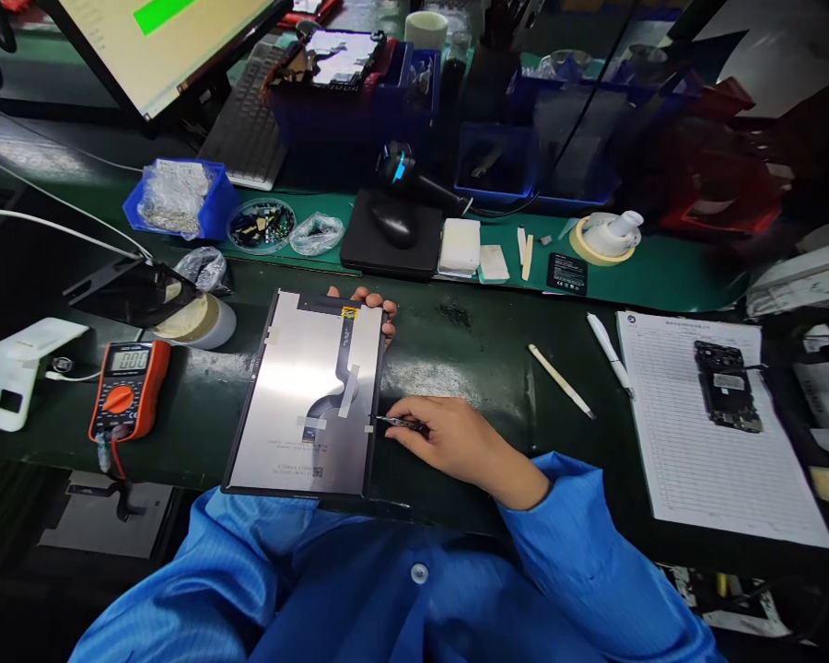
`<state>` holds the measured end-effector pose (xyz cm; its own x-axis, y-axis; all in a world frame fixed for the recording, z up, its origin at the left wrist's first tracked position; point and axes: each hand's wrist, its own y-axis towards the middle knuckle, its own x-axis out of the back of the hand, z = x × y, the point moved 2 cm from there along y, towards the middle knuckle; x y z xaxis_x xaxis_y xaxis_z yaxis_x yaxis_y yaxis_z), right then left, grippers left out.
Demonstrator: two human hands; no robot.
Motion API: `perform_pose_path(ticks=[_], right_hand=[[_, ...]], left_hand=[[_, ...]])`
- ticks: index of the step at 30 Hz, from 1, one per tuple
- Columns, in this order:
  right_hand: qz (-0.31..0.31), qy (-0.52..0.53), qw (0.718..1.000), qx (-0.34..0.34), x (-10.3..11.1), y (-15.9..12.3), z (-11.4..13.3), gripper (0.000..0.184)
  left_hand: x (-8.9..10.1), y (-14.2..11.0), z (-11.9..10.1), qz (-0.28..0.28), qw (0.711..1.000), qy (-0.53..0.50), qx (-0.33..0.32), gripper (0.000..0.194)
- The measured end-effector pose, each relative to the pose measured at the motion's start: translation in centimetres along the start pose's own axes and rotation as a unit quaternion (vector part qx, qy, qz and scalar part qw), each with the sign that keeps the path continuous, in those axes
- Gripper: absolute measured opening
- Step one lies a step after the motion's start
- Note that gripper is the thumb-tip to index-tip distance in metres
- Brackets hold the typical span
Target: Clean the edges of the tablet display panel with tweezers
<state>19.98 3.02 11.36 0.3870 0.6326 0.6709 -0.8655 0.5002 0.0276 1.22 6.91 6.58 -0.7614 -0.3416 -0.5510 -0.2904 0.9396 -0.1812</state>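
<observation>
A tablet display panel lies back side up on the dark green bench, its silver back crossed by a black flex cable held with tape strips. My left hand reaches under it, and only the fingertips show, curled over its far top edge. My right hand rests on the bench at the panel's right edge, pinching black tweezers whose tips touch a small tape tab on that edge.
An orange multimeter sits left of the panel beside a white stand and tape roll. On the right lie a wooden stick, a white pen and a paper form carrying a circuit board. Blue bins, mouse, keyboard and monitor line the back.
</observation>
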Motion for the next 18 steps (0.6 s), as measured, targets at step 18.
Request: perform_pose_path(ticks=[18], right_hand=[[0.019, -0.023, 0.999, 0.031, -0.19, -0.05, -0.18, 0.014]], left_hand=[[-0.22, -0.07, -0.22, -0.014, 0.999, -0.030, 0.006, 0.082]])
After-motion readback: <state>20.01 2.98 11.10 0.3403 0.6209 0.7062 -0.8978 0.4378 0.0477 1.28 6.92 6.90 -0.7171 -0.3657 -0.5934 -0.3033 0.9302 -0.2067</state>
